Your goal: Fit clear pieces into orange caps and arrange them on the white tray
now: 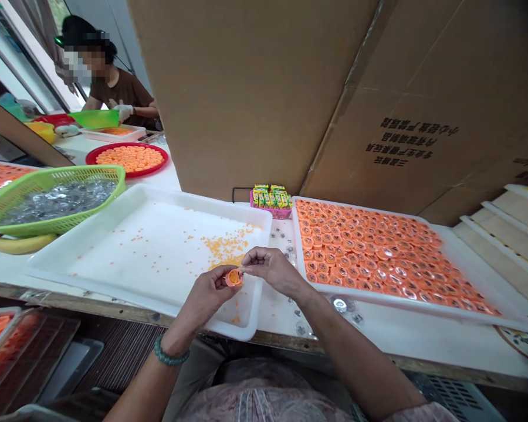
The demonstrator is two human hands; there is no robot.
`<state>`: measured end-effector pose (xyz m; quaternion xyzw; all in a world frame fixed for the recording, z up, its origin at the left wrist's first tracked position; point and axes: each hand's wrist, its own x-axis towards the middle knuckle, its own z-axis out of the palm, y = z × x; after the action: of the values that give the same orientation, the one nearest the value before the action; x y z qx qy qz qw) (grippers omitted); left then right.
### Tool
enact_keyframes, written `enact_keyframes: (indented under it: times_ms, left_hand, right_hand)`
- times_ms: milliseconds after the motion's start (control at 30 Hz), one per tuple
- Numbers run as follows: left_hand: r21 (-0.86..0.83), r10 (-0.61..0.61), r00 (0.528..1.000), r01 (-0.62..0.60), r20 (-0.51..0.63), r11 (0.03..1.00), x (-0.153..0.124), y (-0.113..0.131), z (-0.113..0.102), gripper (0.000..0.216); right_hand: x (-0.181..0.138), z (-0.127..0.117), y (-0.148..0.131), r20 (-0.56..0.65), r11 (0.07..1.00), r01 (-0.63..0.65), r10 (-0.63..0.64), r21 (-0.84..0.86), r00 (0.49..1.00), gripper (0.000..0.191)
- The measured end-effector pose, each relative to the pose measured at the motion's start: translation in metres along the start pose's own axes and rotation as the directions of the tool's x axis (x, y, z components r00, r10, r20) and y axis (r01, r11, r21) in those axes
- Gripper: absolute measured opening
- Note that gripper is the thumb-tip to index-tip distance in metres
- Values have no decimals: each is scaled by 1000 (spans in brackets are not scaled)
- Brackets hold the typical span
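Observation:
My left hand [209, 293] is closed round a small orange cup [234, 276] holding yellow-orange bits, just above the near right corner of a white tray [114, 275]. My right hand [270, 268] pinches at the cup's upper right edge; what its fingertips hold is too small to make out. A patch of loose orange bits [224, 246] lies in the tray right behind the hands. To the right, a second white tray [449, 313] is packed with several rows of capped orange cups [378, 252].
A green basket [53, 225] of clear lids and a banana [22, 243] lie at left. A pink basket of yellow packets [271, 200] stands by cardboard boxes [334, 88]. Loose clear lids [339, 304] dot the table. Another person [114, 88] works behind a red tray [127, 158].

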<state>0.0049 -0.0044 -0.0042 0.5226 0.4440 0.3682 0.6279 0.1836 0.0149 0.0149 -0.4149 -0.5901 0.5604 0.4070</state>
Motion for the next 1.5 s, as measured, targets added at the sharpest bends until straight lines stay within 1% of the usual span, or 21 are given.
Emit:
enact_keyframes:
  times_ms: [67, 167, 233, 333, 400, 467, 600, 700, 800, 900, 1000, 1067, 1133, 1233, 1367, 1433, 1500]
  left_hand:
    - [-18, 17, 999, -17, -41, 1000, -1, 2, 1, 32]
    - [-71, -2, 996, -4, -84, 997, -1, 3, 2, 34]
    - [-100, -7, 997, 0, -74, 995, -1, 3, 2, 30]
    - [-93, 15, 1000, -17, -27, 996, -2, 4, 2, 22]
    - [-102, 17, 1000, -17, -9, 995, -2, 5, 3, 21]
    - [-136, 7, 1000, -9, -19, 991, -3, 8, 3, 25]
    - [-222, -28, 999, 20, -33, 975, -3, 10, 2, 25]
    - [-346, -50, 999, 52, 16, 937, -3, 9, -2, 23]
    - [-427, -67, 997, 80, 44, 901, -3, 8, -5, 28]
    - [-468, -62, 997, 79, 51, 880, -4, 10, -6, 30]
    - [-479, -45, 997, 70, 63, 875, -5, 11, -7, 32]
    - [-485, -56, 996, 83, 69, 871, -4, 12, -7, 33]
    - [-510, -76, 995, 99, 65, 854, -2, 12, -7, 31]
    - [-567, -100, 994, 104, 39, 817, 1, 10, -9, 22]
    - [-620, -139, 990, 103, -11, 778, 4, 8, -11, 13]
    - [-625, -144, 989, 102, -18, 774, 4, 8, -13, 13]
    - [-613, -139, 990, 115, 10, 782, 3, 9, -13, 15]
  right_hand:
    - [-1, 0, 1, -8, 1000, -5, 5, 16, 1000, 21]
    - [-3, 2, 4, 36, 999, -4, 5, -32, 999, 22]
    - [-4, 3, 6, 62, 994, 20, -13, -111, 998, 21]
    - [-5, 2, 8, 80, 973, 61, -44, -224, 996, 21]
    - [-5, 1, 8, 102, 964, 78, -54, -253, 993, 22]
    - [-7, 0, 5, 112, 963, 82, -55, -255, 992, 21]
    - [-12, 1, -2, 69, 978, 47, -33, -205, 997, 21]
    - [-12, 4, -4, 40, 993, 22, -17, -116, 999, 21]
    - [-10, 8, -2, 15, 1000, 1, -1, -19, 1000, 21]
    - [-7, 13, -2, -3, 998, -13, 13, 58, 1000, 20]
    - [-5, 18, -4, -24, 995, -6, 8, 97, 1000, 20]
    - [-3, 23, -4, -32, 993, -9, 13, 121, 999, 20]
    - [-2, 27, -3, -46, 990, -18, 24, 141, 999, 19]
    - [0, 33, 0, -77, 984, -23, 37, 177, 996, 18]
    - [1, 31, 0, -112, 981, -21, 43, 192, 993, 18]
    - [2, 26, -4, -134, 987, -6, 27, 160, 991, 18]
    - [5, 18, -10, -148, 996, 14, -1, 86, 989, 17]
